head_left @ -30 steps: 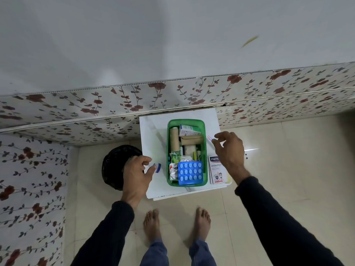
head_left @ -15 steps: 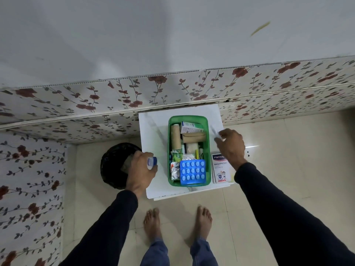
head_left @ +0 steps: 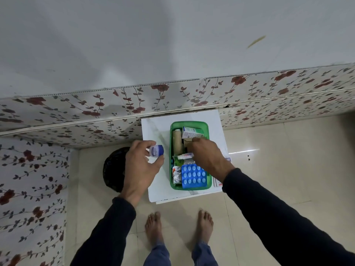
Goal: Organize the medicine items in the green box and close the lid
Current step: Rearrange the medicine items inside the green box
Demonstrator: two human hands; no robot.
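1. The open green plastic box point(head_left: 189, 124), filled with medicine items, is placed on the white square desk point(head_left: 153, 129).
2. A small blue-capped jar point(head_left: 156, 150) is pinched by the left hand point(head_left: 141, 166) beside the box.
3. A small white tube point(head_left: 185, 156) is pinched by the right hand point(head_left: 208, 156) inside the box.

Mid-frame I see the open green box point(head_left: 189, 124) on the white worktop point(head_left: 153, 129). My left hand point(head_left: 141, 166) grips a blue-capped jar point(head_left: 156, 150) left of the box; my right hand point(head_left: 208, 156) holds a small white tube point(head_left: 185, 156) inside it, above the blue blister pack point(head_left: 194, 176).
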